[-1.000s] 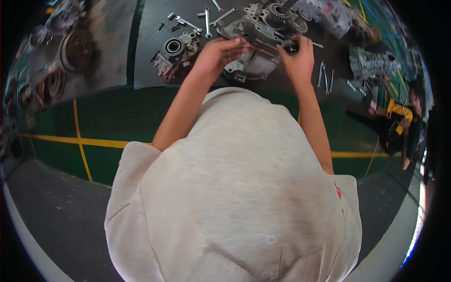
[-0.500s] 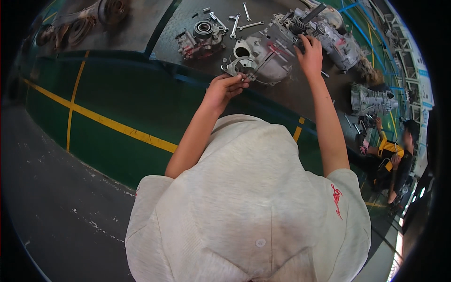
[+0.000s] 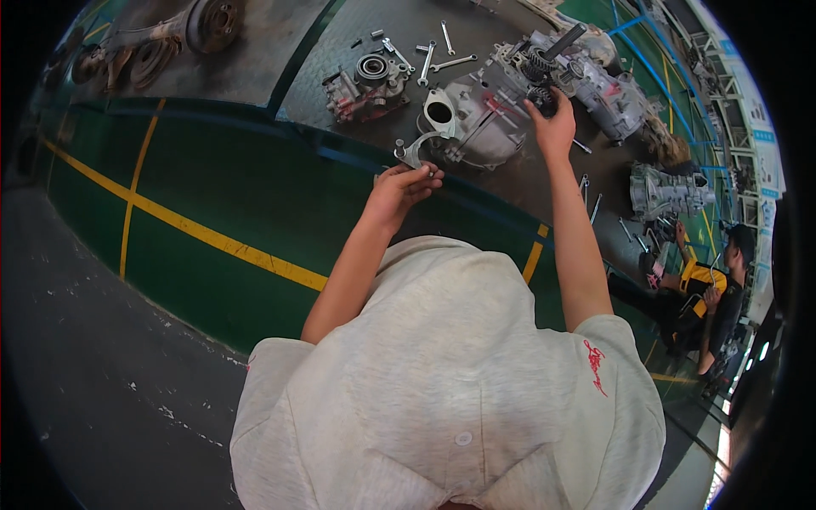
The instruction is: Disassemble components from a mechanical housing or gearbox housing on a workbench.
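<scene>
My left hand (image 3: 402, 185) holds a small curved metal fork-shaped part (image 3: 414, 150) just in front of a grey gearbox housing (image 3: 476, 127) that lies on the dark floor. Farther up, my right hand (image 3: 552, 126) rests on the exposed gears and shaft (image 3: 544, 61) at the top of that housing, fingers curled around a gear. Both arms reach forward over a light grey cap and shirt (image 3: 450, 374) that fill the lower part of the view.
A smaller casing with a bearing (image 3: 367, 81) and several wrenches (image 3: 442, 51) lie to the left of the gearbox. Another housing (image 3: 667, 191) sits to the right. A person in black and yellow (image 3: 705, 289) crouches at the right. Brake drums and an axle (image 3: 183, 30) lie upper left.
My left hand has pulled back from the gearbox toward me with the fork-shaped part in it. The right hand stays on the gears. The view has swung leftward.
</scene>
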Demonstrator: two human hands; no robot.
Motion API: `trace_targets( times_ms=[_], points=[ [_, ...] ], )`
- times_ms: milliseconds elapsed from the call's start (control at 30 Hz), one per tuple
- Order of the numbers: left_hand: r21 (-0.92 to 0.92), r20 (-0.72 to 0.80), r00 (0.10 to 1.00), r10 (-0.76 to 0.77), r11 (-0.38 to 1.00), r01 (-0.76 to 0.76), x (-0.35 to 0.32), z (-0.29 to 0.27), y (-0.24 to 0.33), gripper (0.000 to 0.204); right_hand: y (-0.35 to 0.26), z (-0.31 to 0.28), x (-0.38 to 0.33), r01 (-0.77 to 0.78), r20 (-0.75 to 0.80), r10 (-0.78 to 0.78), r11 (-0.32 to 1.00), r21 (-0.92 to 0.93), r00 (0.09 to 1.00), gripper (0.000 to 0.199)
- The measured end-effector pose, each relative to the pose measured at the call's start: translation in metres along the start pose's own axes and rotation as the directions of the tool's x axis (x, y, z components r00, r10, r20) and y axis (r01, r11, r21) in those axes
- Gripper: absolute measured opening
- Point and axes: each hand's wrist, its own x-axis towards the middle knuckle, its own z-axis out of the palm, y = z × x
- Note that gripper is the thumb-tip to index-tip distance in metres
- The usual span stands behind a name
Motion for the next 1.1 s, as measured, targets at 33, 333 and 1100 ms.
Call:
trace_targets(
  times_ms=[33, 333, 1100],
  points=[
    [0.003, 0.002, 1.0, 0.0, 1.0, 0.0, 0.002, 0.002, 0.001, 0.02, 0.001, 0.001, -0.001, -0.061, 0.0, 0.061, 0.998, 0.014, 0.998, 0.06],
    [0.074, 0.036, 0.998, -0.059, 0.996, 0.056, 0.03, 0.022, 0.03, 0.021, -0.008, 0.01, 0.01, -0.182, -0.106, 0.189, 0.981, 0.071, 0.976, 0.051],
    [0.193, 0.217, 0.951, 0.218, 0.946, -0.261, 0.264, 0.113, 0.126, 0.019, -0.025, 0.017, 0.018, -0.432, -0.053, 0.438, 0.896, 0.099, 0.897, 0.043]
  ],
)
